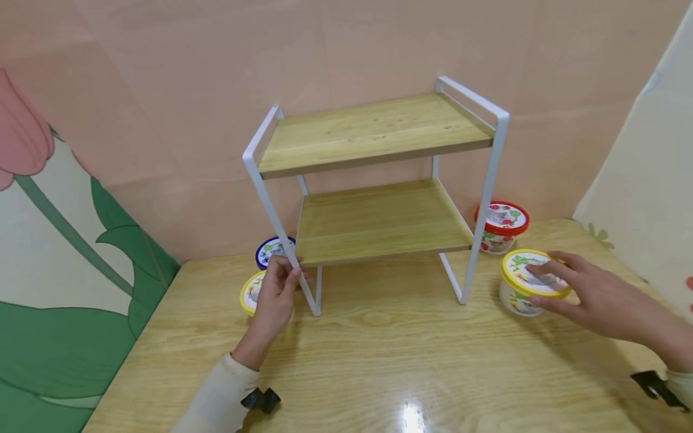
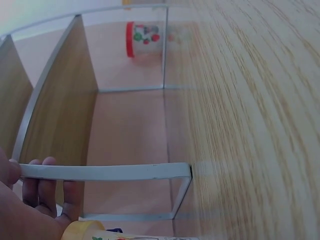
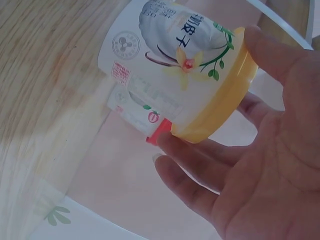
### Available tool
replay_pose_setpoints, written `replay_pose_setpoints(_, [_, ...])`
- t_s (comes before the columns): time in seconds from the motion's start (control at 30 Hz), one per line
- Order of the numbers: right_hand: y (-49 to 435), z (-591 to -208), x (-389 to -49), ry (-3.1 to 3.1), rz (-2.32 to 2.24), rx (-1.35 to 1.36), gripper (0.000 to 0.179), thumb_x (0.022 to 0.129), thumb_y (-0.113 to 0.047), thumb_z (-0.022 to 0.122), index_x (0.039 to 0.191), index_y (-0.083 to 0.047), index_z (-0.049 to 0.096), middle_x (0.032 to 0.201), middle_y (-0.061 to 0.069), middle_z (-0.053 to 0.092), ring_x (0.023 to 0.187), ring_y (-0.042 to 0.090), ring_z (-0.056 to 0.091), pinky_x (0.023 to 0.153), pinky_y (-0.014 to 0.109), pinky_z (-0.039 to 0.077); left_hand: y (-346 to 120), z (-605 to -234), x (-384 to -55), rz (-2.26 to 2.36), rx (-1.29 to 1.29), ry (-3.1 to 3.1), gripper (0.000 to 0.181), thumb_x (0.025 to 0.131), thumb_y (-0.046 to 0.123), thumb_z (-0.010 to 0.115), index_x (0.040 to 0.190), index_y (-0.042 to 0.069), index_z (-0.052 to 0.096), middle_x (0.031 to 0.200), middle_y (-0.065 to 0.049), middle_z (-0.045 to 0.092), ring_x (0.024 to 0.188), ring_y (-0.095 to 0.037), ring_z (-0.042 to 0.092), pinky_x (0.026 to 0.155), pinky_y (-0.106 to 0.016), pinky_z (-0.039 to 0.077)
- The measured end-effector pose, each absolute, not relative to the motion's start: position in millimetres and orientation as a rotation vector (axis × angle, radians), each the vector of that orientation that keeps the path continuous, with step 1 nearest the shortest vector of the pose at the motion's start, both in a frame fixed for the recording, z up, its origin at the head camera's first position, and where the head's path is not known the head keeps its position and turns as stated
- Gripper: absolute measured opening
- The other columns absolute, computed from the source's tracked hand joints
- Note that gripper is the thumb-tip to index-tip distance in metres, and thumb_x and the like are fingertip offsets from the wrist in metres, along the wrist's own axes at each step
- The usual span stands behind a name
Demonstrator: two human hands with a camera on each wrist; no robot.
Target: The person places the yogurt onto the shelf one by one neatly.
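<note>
A two-tier shelf rack (image 1: 379, 219) with wooden boards and a white metal frame stands on the wooden table. My left hand (image 1: 276, 294) grips its front left leg, and in the left wrist view fingers (image 2: 46, 192) curl behind the white bar. On the right, my right hand (image 1: 601, 294) holds a yellow-lidded tub (image 1: 525, 300) by its lid. The right wrist view has the thumb (image 3: 275, 52) on the yellow rim and fingertips at its opposite side. The tub's printed side (image 3: 170, 60) shows a vanilla flower.
A red-lidded tub (image 1: 500, 219) stands behind the held one, right of the rack. Left of the rack are a blue-lidded tub (image 1: 267, 251) and another yellow-lidded tub (image 1: 251, 294), both partly hidden. A pink backdrop (image 1: 216, 120) rises behind the table (image 1: 368, 367).
</note>
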State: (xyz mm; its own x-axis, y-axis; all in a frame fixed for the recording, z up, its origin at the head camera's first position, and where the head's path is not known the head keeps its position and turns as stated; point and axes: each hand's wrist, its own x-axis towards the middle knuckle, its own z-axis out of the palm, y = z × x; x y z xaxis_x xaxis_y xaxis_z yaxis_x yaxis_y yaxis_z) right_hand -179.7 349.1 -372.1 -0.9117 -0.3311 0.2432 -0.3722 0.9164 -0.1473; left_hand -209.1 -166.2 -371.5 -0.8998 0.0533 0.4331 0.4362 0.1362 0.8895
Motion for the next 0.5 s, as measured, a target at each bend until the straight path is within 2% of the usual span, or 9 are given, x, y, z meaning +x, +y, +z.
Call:
replay_pose_setpoints(0.23, [353.2,-374.4,-178.6,-2.829,0.322,0.597,0.059,0.078,-0.038,0.083,0.127,-0.013,0.062,0.132,0.03,0.046,0.091,0.042,0.065,0.071,0.06,0.053,-165.8,-370.6,-208.6,-1.839,-0.455,-2.122,0.013,0.103,0.0,0.043,0.104,-0.011,0.036,0.122,-0.027,0.052,0.087,-0.007,0.064,0.079,-0.023,0.057])
replay_pose_setpoints(0.33, [355.2,-375.4,-178.9,-2.831,0.352,0.594,0.06,0.079,-0.038,0.083,0.128,-0.014,0.056,0.132,0.028,0.044,0.089,0.039,0.065,0.068,0.056,0.053,-165.7,-370.3,-208.8,-1.856,-0.467,-2.109,0.013,0.103,0.0,0.043,0.104,-0.011,0.036,0.121,-0.026,0.052,0.087,-0.008,0.064,0.079,-0.022,0.057])
replay_pose_setpoints(0.5, [356.0,-374.5,-181.0,-2.902,0.444,0.513,0.085,0.08,-0.043,0.082,0.143,-0.008,0.036,0.132,0.029,0.04,0.096,0.046,0.061,0.072,0.06,0.052,-165.3,-371.1,-208.7,-1.844,-0.463,-2.107,0.012,0.102,-0.001,0.044,0.104,-0.011,0.038,0.117,-0.017,0.054,0.085,-0.007,0.064,0.077,-0.023,0.057])
